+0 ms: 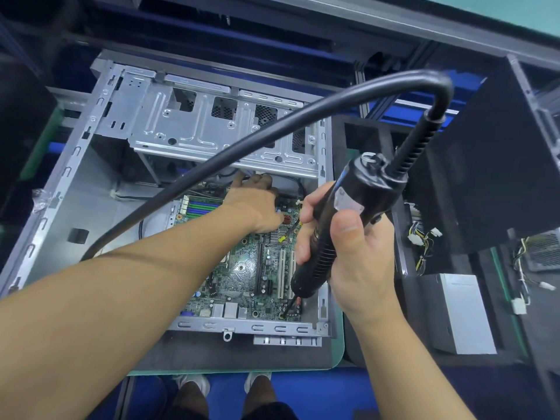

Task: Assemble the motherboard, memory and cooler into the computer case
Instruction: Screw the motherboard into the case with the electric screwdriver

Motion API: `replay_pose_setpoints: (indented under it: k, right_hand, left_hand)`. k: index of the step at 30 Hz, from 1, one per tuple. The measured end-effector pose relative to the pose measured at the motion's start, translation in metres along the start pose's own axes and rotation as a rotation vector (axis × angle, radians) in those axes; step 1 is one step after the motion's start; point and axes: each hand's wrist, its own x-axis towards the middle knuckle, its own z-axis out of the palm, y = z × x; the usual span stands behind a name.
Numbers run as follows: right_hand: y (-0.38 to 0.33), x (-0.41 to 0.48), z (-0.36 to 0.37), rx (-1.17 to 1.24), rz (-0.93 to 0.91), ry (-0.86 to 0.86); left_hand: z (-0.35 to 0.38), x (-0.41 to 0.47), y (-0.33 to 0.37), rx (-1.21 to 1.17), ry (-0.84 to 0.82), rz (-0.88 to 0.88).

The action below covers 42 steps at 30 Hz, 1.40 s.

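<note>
One computer case [75,183] lies open on its side on the worktop [336,356], and one motherboard [242,268] sits flat inside it, in the half nearer the person. One metal drive cage [194,128] spans the far end of the case. There is one electric screwdriver [348,207], with one thick black cable [242,156] arcing from its top across the case to the left. To the right of the case, two loose bundles of wires [424,241] with white plugs hang beside dark housings. Two shoes [194,383] show below the worktop edge.

The left hand [257,204] reaches over the board from the near left, arm stretched long, palm down, fingers extended and relaxed at the board's far edge, just under the drive cage; it grasps nothing.

The right hand [357,259] is wrapped round the screwdriver's ribbed barrel, thumb up along the near side. The tool tilts, top leaning away to the right, and its thin bit [289,306] points down at a mounting hole in the board's near right corner.
</note>
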Motion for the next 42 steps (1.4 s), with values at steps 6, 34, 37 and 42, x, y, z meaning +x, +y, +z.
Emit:
replay_pose_setpoints:
  k: [6,34,37,42]
  right_hand:
    - [-0.002,-0.002,0.001,-0.009,-0.012,0.009]
    - [-0.004,-0.049,0.018,0.017,-0.142,0.128]
    - [-0.006,-0.046,0.018,0.023,-0.148,0.126]
    - [-0.009,-0.044,0.019,-0.084,-0.186,0.123]
  left_hand:
    - [0.001,0.000,0.001,-0.016,0.002,-0.006]
    - [0.004,-0.015,0.011,-0.064,-0.007,-0.067]
    - [0.004,-0.017,0.014,-0.097,0.021,-0.077]
    - [0.004,-0.020,0.015,-0.229,-0.009,-0.105]
